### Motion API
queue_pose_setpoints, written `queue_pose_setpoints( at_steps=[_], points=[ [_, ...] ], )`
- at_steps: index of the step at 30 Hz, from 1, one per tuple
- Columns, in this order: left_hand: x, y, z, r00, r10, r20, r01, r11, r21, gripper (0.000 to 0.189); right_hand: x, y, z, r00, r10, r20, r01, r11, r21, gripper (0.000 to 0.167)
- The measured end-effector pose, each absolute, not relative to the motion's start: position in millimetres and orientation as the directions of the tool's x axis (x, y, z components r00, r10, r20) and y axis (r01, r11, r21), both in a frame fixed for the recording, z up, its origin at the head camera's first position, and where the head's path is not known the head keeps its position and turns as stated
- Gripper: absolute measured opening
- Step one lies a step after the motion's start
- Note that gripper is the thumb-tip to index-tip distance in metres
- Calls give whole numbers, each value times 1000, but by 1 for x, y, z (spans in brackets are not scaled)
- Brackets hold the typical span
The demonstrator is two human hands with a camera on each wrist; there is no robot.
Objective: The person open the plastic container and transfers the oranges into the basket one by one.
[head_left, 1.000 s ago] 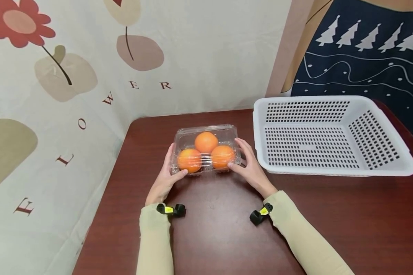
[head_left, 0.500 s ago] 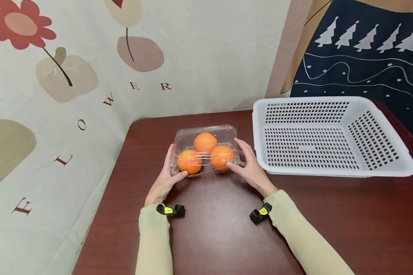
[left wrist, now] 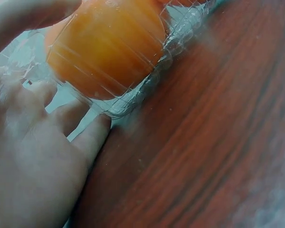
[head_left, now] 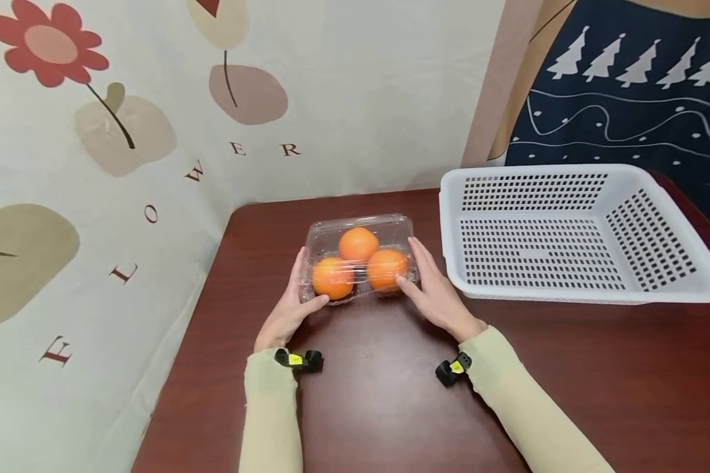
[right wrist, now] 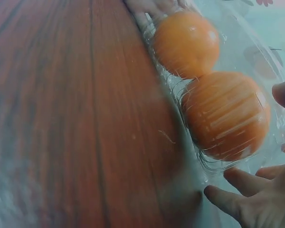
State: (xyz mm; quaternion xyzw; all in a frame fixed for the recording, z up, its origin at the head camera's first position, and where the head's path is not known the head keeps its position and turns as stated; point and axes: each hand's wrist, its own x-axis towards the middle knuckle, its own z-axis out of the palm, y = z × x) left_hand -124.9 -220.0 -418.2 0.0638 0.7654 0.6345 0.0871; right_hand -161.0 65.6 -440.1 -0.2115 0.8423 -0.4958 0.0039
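Observation:
A clear plastic clamshell box [head_left: 327, 238] is near the back of the table in the head view, lid down. Three oranges show through it: one at the back [head_left: 358, 244], one front left [head_left: 333, 278] and one front right [head_left: 387, 269]. My left hand [head_left: 283, 316] grips the box's left end, thumb at the front corner and fingers along the side. At the opposite end my right hand [head_left: 440, 299] holds it the same way. In the left wrist view, fingers [left wrist: 88, 137] reach under the box's lower edge. Whether its base touches the table cannot be told.
A white perforated plastic basket [head_left: 449, 263] stands to the right, close to my right hand. The brown wooden table [head_left: 367, 394] ends at a printed cloth [head_left: 378, 131] behind and on the left. A dark tree-patterned cloth [head_left: 615, 125] hangs behind the basket.
Both hands keep their hold on the box, which tilts very slightly. The whole head view has shifted a little, so everything appears a bit farther right.

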Motion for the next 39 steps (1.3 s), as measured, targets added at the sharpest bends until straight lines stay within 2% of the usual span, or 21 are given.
queue_pose_setpoints(
  at_steps=[5,10,20,27,39],
  points=[
    [-127,-221,-426,-976,213,-46,-7,180,984,93,-159,72,-430,-918,-361,167,-297,344,-890,64],
    [-127,-229,-441,-979,202,-1,29,145,989,94,-158,70,-437,-919,-366,144,-289,381,-878,70],
    [-120,-221,-420,-978,208,-1,21,102,995,92,-158,71,-432,-916,-375,142,-265,298,-917,65],
    [-121,-219,-416,-982,186,-11,13,128,992,89,-147,68,-411,-924,-348,162,-256,244,-935,62],
    [-120,-222,-413,-993,121,4,17,110,994,63,-146,70,-417,-928,-319,191,-268,218,-939,59]
  ],
)
